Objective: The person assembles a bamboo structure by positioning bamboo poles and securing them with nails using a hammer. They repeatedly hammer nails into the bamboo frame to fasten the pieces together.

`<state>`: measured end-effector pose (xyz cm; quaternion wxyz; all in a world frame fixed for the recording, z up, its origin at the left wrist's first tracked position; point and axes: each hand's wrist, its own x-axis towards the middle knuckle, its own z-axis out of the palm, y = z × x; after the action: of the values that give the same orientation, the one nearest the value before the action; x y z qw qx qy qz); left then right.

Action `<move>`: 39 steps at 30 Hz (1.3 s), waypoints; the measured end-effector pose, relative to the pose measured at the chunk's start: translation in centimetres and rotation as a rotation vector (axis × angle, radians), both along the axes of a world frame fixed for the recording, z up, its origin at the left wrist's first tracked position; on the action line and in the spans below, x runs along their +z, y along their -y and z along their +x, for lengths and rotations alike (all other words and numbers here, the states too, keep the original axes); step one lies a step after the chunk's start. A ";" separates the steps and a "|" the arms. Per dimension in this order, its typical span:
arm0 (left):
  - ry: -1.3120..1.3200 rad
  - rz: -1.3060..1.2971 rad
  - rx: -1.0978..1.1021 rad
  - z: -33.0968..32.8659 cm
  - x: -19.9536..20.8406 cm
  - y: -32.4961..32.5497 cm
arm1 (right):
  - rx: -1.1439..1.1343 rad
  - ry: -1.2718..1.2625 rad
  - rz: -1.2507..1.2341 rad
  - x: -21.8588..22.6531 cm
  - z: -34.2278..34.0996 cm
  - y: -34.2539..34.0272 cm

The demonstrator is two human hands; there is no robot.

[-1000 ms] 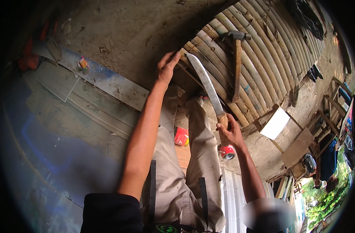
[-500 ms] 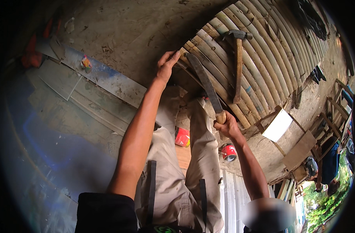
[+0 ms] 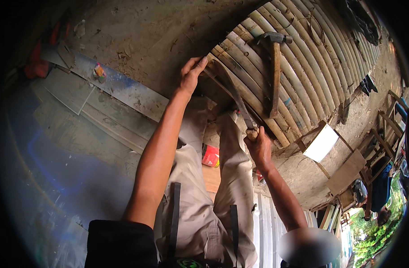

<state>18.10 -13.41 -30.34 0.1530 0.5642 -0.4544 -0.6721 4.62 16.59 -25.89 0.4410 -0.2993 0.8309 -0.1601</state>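
My right hand (image 3: 260, 147) is closed round the wooden handle of a machete (image 3: 241, 103). Its long dark blade slants up and left, the tip near the left end of a slatted bamboo bench top (image 3: 298, 67). Ahead and to the left, my left hand (image 3: 193, 73) is closed at the end of a bamboo strip (image 3: 220, 83) by the bench's near edge, thumb on the side toward the blade. The blade lies across or just above this strip; contact is hard to tell. Beyond the machete, a claw hammer (image 3: 275, 76) with a wooden handle rests on the slats.
A red can (image 3: 210, 156) stands between my legs; another red tin (image 3: 260, 177) is mostly behind my right forearm. Boards (image 3: 119, 87) and sheets lie at the left. A white panel (image 3: 321, 143) and wooden frames stand at the right. Corrugated metal (image 3: 268, 212) lies by my right leg.
The machete has rolled in my right hand, so its blade shows narrower. My right hand has shifted slightly left, its forearm now covering most of the red tin. My left hand stays nearly in place.
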 end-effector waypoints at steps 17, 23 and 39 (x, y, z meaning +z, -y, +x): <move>-0.015 -0.024 0.017 0.3 -1.1 0.0 | -0.003 0.061 -0.087 -0.3 -0.4 0.8; -0.027 -0.037 0.001 0.6 -1.9 0.0 | -0.033 -0.094 -0.041 -0.8 1.5 0.6; -0.077 0.019 0.029 0.2 -0.7 0.3 | -0.272 0.663 0.083 3.0 -2.6 2.5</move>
<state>18.26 -13.66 -31.07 0.1745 0.5461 -0.4334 -0.6953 2.02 14.05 -22.85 0.6731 -0.0997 0.6805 -0.2718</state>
